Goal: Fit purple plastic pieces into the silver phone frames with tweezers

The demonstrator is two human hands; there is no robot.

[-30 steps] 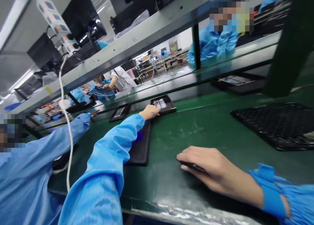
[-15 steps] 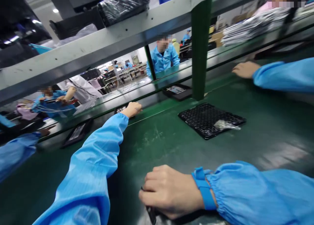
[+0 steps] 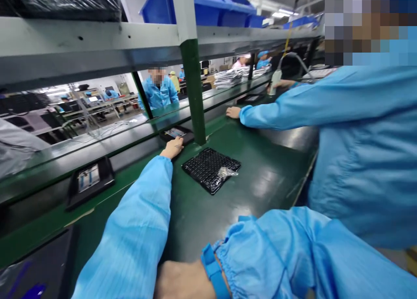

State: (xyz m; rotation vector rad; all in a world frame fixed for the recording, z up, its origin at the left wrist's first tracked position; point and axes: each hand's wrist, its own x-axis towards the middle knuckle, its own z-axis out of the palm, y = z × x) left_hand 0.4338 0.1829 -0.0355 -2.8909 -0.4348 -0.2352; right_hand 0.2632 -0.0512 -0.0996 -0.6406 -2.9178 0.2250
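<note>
Left hand onward to tray, seemingly loaded

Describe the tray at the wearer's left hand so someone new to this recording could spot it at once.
Find the green post standing on the green bench. Just left of its foot lies a dark tray with pale contents. Unlike the similar tray farther left, this one has the wearer's left hand at its near edge.
</note>
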